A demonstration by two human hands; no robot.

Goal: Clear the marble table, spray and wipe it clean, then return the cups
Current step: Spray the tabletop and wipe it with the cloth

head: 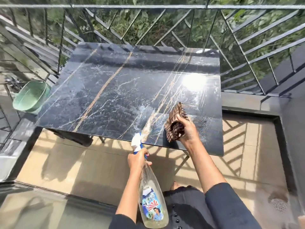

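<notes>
The black marble table [115,90] with white and gold veins fills the middle of the view, its top wet and streaked. My left hand [137,160] grips the neck of a clear spray bottle [151,200] with a white and blue nozzle, held just off the table's near edge and pointing at the top. My right hand [188,129] holds a bunched brown striped cloth [175,123] above the table's near right part. No cups are in view.
A green plastic basket [30,98] sits beyond the table's left edge. A black metal railing [148,7] encloses the balcony behind and beside the table, with foliage beyond. Beige floor tiles [82,162] lie under and in front of the table.
</notes>
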